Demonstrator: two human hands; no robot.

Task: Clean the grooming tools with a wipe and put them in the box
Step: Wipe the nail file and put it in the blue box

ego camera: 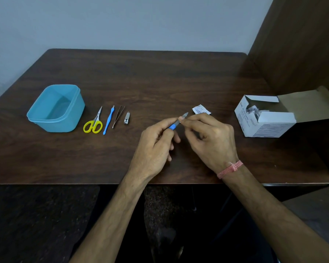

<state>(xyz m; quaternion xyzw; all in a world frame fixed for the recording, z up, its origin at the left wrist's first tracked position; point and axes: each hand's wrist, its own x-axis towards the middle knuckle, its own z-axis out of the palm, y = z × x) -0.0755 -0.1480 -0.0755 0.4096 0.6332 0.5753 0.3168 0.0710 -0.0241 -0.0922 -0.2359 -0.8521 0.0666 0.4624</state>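
The left hand (156, 143) holds a blue-handled tool (176, 123) by its handle, fingers curled around it, above the middle of the table (160, 76). The right hand (209, 137) pinches the metal blade with thumb and forefinger; whether a wipe is between them, I cannot tell. I judge that the wiping of this first tool is in progress. Next, the tool must travel left to the blue box (55, 109), which looks empty. The scissors (94, 122), blue pick (109, 120), tweezers (118, 116) and nail clipper (126, 118) lie just right of the box, so the hand should pass above them. A torn sachet (200, 110) lies just beyond the hands, and the wipe carton (264, 118) stands at the right, well apart.
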